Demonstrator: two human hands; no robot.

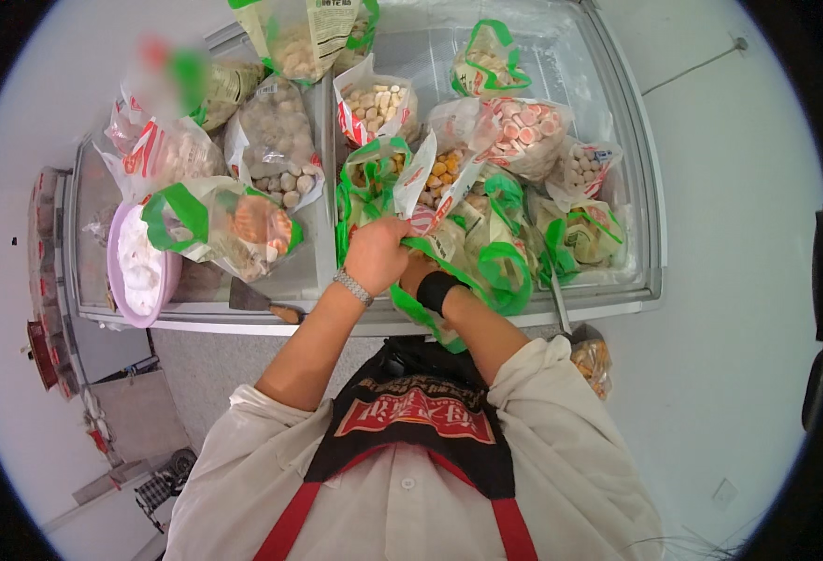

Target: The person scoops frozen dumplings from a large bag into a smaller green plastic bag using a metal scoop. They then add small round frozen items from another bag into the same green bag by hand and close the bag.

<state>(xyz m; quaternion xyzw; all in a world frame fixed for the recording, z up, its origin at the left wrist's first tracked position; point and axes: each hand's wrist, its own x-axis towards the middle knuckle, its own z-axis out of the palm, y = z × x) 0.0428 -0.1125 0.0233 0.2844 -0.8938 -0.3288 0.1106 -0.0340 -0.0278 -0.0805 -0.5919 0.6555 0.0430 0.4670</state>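
My left hand (380, 254), with a metal bracelet at the wrist, is closed on the rim of a green-edged plastic food bag (418, 308) near the freezer's front edge. My right hand (418, 272), with a black band at the wrist, reaches into that same bag; its fingers are mostly hidden. Just beyond my hands stands an open bag of orange and brown frozen pieces (443, 168). To its right lies a bag of pink-and-white round slices (523, 133). A bag of pale cylindrical pieces (376, 109) stands farther back.
The chest freezer (653, 175) holds several more bags. On its left side are a pink basin (173, 280) of white frosty stuff, a bag with orange slices (260, 224) and a wooden-handled scraper (250, 296). A long metal handle (558, 301) leans over the front rim at right.
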